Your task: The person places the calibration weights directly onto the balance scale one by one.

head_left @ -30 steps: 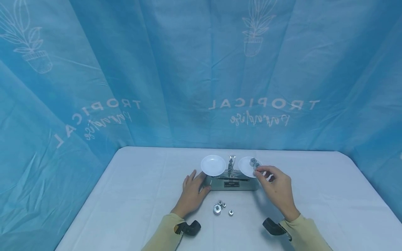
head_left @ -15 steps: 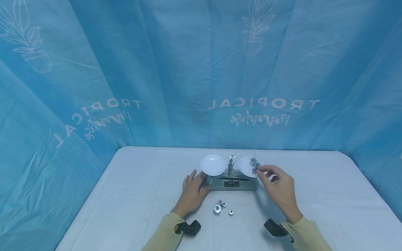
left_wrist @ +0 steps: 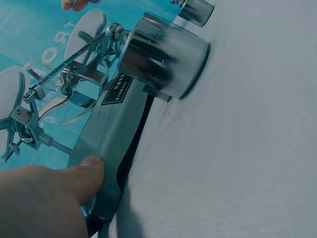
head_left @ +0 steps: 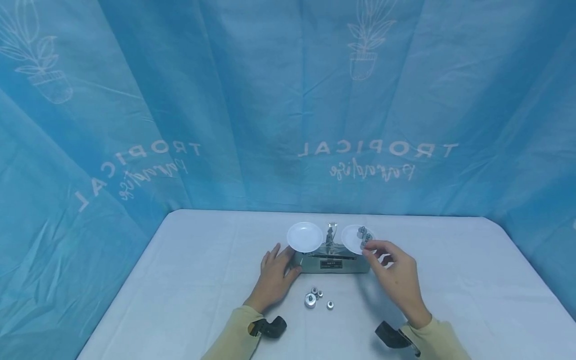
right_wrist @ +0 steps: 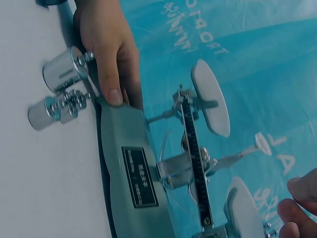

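A grey-green balance scale [head_left: 310, 264] stands near the middle of the table. My left hand [head_left: 273, 280] grips its left end, the thumb [left_wrist: 81, 178] on the front face and the fingers behind. My right hand [head_left: 398, 280] is beside the right pan [head_left: 348, 240], its fingertips close to the small metal weights [head_left: 362, 232] lying there. Thumb and forefinger are bent toward each other, with nothing visible between them in the right wrist view. Nothing lies on the white left pan [head_left: 305, 237]. Some of the right pan is hidden behind my fingers.
In front of the scale, several loose metal weights [head_left: 310, 300] stand on the white-covered table [head_left: 216, 300], one weight [head_left: 330, 305] apart from the others. A blue printed curtain [head_left: 270, 125] hangs behind the table and along its sides.
Half a second ago my right hand drew slightly back to the right, uncovering more of the weights on the pan; now it has come slightly left and lower. My left hand has stayed put.
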Motion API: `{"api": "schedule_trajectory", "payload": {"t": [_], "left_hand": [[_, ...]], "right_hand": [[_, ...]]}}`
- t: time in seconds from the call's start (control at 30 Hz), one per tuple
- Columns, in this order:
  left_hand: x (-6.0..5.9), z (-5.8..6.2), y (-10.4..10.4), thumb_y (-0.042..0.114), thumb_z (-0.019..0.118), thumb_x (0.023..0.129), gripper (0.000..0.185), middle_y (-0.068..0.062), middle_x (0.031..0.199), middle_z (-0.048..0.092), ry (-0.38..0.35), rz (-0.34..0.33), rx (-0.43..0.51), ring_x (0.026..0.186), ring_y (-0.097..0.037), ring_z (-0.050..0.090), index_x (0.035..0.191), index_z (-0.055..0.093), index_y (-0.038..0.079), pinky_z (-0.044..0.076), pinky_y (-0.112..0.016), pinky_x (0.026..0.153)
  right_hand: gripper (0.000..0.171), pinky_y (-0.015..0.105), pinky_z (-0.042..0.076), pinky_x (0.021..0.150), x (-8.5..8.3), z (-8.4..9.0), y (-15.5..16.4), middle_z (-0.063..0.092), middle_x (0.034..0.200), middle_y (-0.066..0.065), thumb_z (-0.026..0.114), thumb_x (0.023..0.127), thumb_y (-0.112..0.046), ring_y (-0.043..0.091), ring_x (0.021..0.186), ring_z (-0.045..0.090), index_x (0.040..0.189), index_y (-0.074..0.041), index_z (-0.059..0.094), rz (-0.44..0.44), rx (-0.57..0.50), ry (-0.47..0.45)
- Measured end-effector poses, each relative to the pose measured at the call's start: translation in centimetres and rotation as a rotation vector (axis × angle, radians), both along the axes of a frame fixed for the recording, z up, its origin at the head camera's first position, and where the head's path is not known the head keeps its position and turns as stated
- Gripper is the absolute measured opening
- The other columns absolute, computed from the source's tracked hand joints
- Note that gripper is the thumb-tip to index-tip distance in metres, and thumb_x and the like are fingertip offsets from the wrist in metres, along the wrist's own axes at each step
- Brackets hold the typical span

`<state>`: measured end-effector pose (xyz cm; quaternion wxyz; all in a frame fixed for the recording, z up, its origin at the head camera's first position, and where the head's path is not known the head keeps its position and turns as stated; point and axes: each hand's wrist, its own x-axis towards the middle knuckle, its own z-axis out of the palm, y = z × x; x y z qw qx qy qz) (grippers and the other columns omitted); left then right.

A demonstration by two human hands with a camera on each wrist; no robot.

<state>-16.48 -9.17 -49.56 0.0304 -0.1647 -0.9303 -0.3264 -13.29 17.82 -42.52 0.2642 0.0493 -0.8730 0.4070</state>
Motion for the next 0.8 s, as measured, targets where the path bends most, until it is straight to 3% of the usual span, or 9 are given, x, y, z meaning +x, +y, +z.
{"api": "schedule_trajectory", "payload": {"t": [0.3, 0.8], "left_hand": [[0.0, 0.0, 0.0, 0.031, 0.054, 0.103, 0.058, -0.012, 0.156, 0.043, 0.0, 0.004, 0.003, 0.15, -0.043, 0.02, 0.153, 0.041, 0.006, 0.008, -0.066, 0.12], [-0.1, -0.2, 0.0, 0.031, 0.054, 0.102, 0.057, -0.012, 0.156, 0.043, 0.004, -0.003, 0.009, 0.15, -0.043, 0.02, 0.153, 0.041, 0.007, 0.008, -0.066, 0.12]], "right_hand": [[0.014, 0.023, 0.052, 0.066, 0.9, 0.1, -1.2, 0.074, 0.095, 0.0, 0.079, 0.086, -0.006, 0.008, 0.08, 0.057, 0.099, -0.008, 0.075, 0.056, 0.011, -0.017], [0.016, 0.025, 0.054, 0.064, 1.9, -0.6, -2.6, 0.07, 0.088, -0.011, 0.08, 0.084, -0.003, 0.004, 0.076, 0.058, 0.096, -0.01, 0.075, 0.161, -0.028, -0.039]]}}
